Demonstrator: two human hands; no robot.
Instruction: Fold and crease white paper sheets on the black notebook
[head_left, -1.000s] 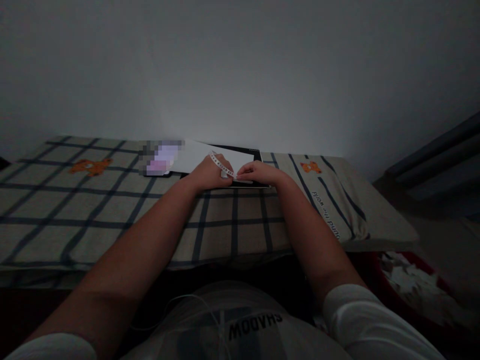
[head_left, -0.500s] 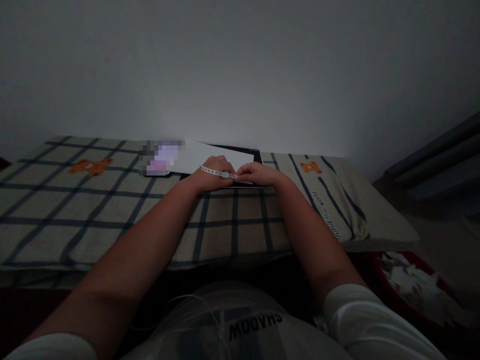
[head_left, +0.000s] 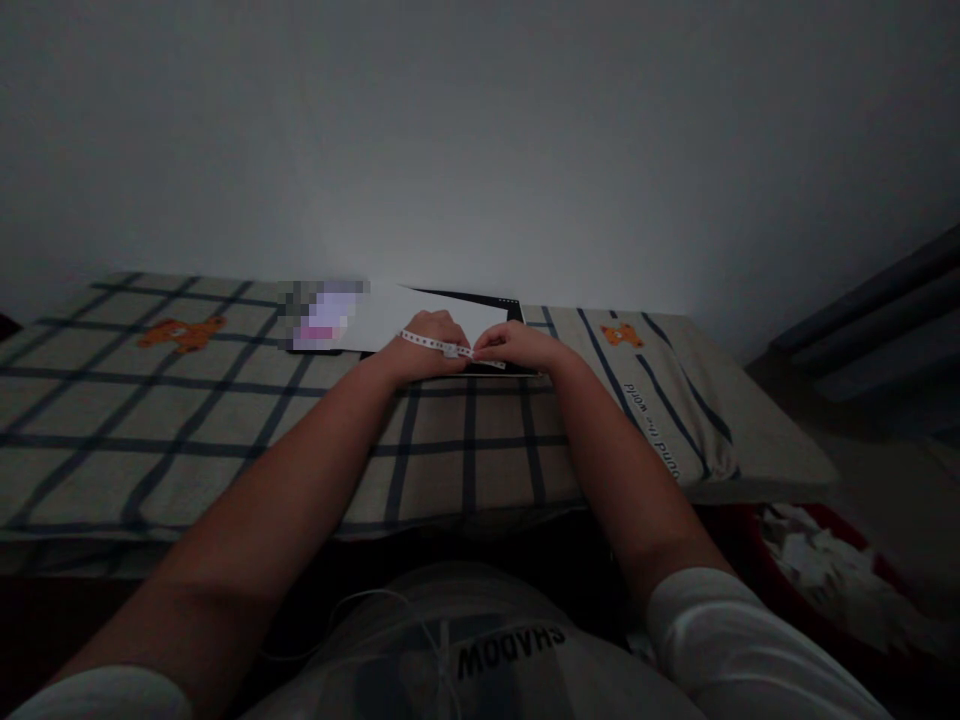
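A narrow white strip with a row of dark dots or holes (head_left: 424, 341) runs across the back of my left hand (head_left: 430, 338) toward my right fingers. Near its middle is a small folded or looped part; I cannot tell which. My left hand is closed around this part, its fingertips mostly hidden. My right hand (head_left: 510, 343) pinches the strip just beside it, thumb and forefinger together. A short tail of the strip shows below the right fingers. Beneath both hands lie a large white sheet (head_left: 390, 308) and a dark flat board or folder (head_left: 480, 297).
A phone with a lit, pixelated screen (head_left: 326, 312) lies left of the sheet. The checked cloth (head_left: 225, 420) covers the table, which stands against a grey wall (head_left: 480, 130). A red bin (head_left: 840, 522) with white scraps is at lower right. A white cord (head_left: 375, 592) hangs by my shirt.
The tail of the strip now shows more clearly under my right fingers, which have lifted very slightly. My left hand has barely moved.
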